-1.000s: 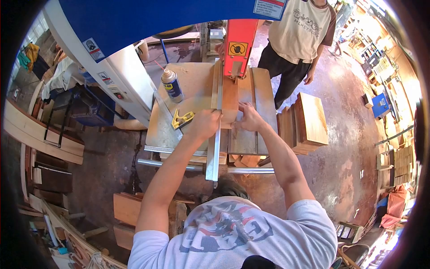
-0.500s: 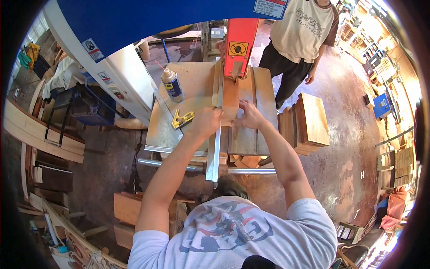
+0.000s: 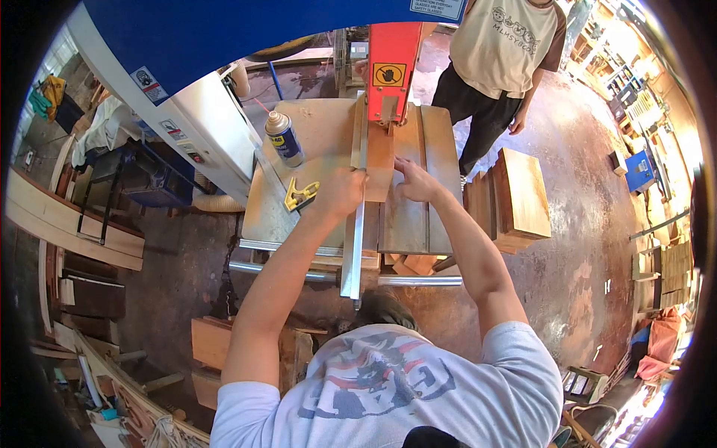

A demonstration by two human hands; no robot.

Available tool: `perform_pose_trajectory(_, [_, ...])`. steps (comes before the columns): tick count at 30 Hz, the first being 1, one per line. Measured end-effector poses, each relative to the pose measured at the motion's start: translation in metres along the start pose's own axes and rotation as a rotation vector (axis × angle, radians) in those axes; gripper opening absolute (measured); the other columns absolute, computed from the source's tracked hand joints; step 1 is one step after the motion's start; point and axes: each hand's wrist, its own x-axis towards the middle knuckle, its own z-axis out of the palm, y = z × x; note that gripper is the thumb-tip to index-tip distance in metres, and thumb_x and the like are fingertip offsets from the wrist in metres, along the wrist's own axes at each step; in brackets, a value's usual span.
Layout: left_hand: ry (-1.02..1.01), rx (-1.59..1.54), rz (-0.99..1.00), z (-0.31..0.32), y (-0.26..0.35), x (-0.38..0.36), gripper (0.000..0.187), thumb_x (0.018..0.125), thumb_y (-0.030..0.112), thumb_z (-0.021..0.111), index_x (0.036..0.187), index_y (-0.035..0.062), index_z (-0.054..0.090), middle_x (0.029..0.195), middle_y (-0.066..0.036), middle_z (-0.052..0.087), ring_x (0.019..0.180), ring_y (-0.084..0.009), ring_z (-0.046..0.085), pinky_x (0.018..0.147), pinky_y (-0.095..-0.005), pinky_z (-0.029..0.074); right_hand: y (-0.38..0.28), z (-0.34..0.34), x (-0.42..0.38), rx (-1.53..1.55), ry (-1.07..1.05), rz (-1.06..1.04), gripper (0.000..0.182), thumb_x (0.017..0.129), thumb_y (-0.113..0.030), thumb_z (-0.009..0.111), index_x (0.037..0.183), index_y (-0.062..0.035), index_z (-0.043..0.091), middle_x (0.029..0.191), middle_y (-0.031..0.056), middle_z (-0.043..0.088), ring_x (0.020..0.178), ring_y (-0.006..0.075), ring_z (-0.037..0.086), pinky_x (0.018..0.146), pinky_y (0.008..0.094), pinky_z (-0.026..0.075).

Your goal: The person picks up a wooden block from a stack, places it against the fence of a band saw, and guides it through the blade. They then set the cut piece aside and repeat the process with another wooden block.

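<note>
On the saw table point(image 3: 314, 123), a wooden block point(image 3: 380, 168) lies against the right side of a long metal fence point(image 3: 354, 250), its far end at the red blade guard point(image 3: 388, 75). My left hand point(image 3: 346, 193) is closed over the fence's left edge, level with the block's near end; its fingertips are partly hidden. On the other side, my right hand point(image 3: 417, 181) has its fingers apart, with fingertips touching the block's right face. Left of the fence are a spray can point(image 3: 285, 140) and a yellow square point(image 3: 301, 194).
A person point(image 3: 500, 60) stands beyond the table's right side. Stacked wood blocks point(image 3: 525, 194) are to the right, and more blocks point(image 3: 211, 343) are at lower left. The white saw column point(image 3: 213, 127) rises at the left. A metal rail point(image 3: 418, 281) crosses the table's front.
The block has moved slightly forward toward the guard. My right hand has shifted forward along it, its thumb now away from the near end. The whole view has shifted slightly.
</note>
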Motion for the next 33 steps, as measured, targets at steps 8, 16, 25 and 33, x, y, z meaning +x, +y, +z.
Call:
perform_pose_trajectory(8, [-0.02, 0.014, -0.012, 0.0, -0.004, 0.006, 0.025, 0.098, 0.021, 0.064, 0.086, 0.0005, 0.073, 0.081, -0.027, 0.07, 0.078, -0.0484, 0.069, 0.073, -0.0572, 0.054, -0.012, -0.004, 0.001, 0.045, 0.03, 0.069, 0.099, 0.071, -0.004, 0.059, 0.165, -0.0009, 0.029, 0.168, 0.0264, 0.035, 0.151, 0.0479, 0.036, 0.127, 0.0485, 0.032])
perform_pose_trajectory(16, [-0.043, 0.028, -0.047, -0.001, -0.005, 0.011, 0.023, 0.095, 0.019, 0.065, 0.088, 0.0003, 0.076, 0.086, -0.027, 0.072, 0.082, -0.0477, 0.071, 0.077, -0.0556, 0.057, -0.005, -0.003, 0.008, 0.052, 0.069, -0.021, 0.099, 0.072, -0.004, 0.058, 0.166, -0.0027, 0.028, 0.166, 0.0296, 0.036, 0.152, 0.045, 0.037, 0.125, 0.0485, 0.031])
perform_pose_trajectory(25, [-0.01, 0.032, 0.009, 0.001, -0.01, 0.018, 0.022, 0.096, 0.018, 0.066, 0.086, 0.0011, 0.074, 0.084, -0.027, 0.071, 0.079, -0.048, 0.069, 0.075, -0.0563, 0.054, -0.003, -0.007, 0.014, 0.073, 0.082, -0.047, 0.102, 0.069, 0.003, 0.052, 0.167, -0.0075, 0.026, 0.166, 0.0256, 0.038, 0.15, 0.0441, 0.039, 0.125, 0.0492, 0.032])
perform_pose_trajectory(33, [0.01, 0.052, 0.025, 0.005, -0.015, 0.022, 0.023, 0.096, 0.018, 0.066, 0.084, 0.0002, 0.074, 0.084, -0.026, 0.071, 0.079, -0.0479, 0.069, 0.075, -0.0564, 0.054, 0.005, -0.007, 0.022, 0.099, 0.086, -0.022, 0.094, 0.069, 0.004, 0.052, 0.162, -0.0081, 0.036, 0.166, 0.0227, 0.039, 0.149, 0.0452, 0.039, 0.124, 0.0484, 0.033])
